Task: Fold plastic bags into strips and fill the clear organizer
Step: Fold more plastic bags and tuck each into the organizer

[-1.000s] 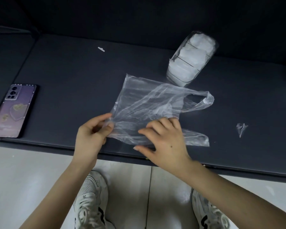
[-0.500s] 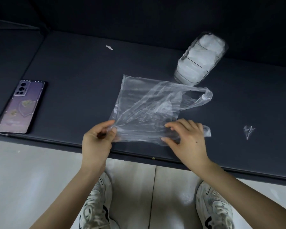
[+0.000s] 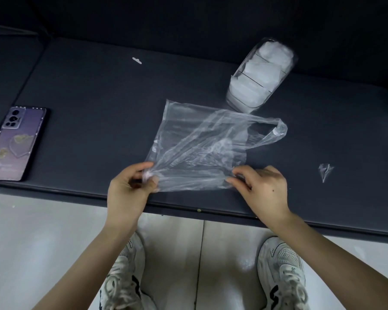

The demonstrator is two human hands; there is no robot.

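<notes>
Far left of frame: phone (image 3: pixel 13 143), glossy purple back, lying flat on dark matte table (image 3: pixel 94 104), clear of the work. Upper centre-left: small white tab or scrap (image 3: pixel 137 60), flat, unrelated by the look of it. Centre: plastic bag (image 3: pixel 199 148), thin, transparent, heavily creased, spread mostly flat with near edge lifted; one handle loop (image 3: pixel 278 133) curling out at centre right. Lower centre-left: left hand (image 3: pixel 130 191), fingers curled, thumb and forefinger pinched shut on near-left corner of bag, film bunched at the pinch. Lower centre-right: right hand (image 3: pixel 262 186), fingertips bent down and closed on near-right edge of bag; exact grip partly hidden by knuckles. Step in hand, judged: first lengthwise fold, near edge about to go over toward far edge. Next move calls for even tension between both pinches, then flattening; slippery film likely to skew or trap air. Upper right: clear organizer (image 3: pixel 260 74), rigid, rounded, divided, already packed with white folded bags, just beyond bag's far corner. Far right: small crumpled plastic scrap (image 3: pixel 325 172).
</notes>
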